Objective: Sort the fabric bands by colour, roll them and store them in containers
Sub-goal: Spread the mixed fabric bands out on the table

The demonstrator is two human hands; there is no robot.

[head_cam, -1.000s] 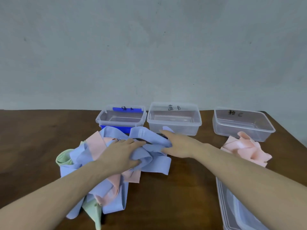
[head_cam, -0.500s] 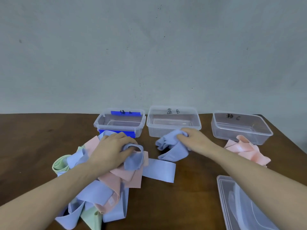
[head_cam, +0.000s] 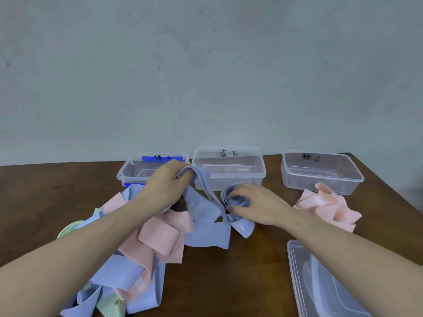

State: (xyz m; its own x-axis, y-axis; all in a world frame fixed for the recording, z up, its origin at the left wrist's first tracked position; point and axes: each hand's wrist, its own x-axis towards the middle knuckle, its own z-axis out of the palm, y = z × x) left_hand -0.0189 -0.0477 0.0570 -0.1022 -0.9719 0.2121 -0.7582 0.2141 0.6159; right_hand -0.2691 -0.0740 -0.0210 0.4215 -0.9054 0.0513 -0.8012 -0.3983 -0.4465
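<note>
Left hand (head_cam: 168, 186): pinches raised blue band (head_cam: 201, 191). Right hand (head_cam: 256, 205): fingers curled round its rolled end, before middle container (head_cam: 229, 171). Surface: brown wooden table (head_cam: 45, 197); grey wall (head_cam: 206, 76) behind. Lids (head_cam: 320, 282) beneath right forearm, cut off.

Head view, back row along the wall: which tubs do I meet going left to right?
Tub with blue tape → tub marked B → tub marked C. All three look empty.
</note>
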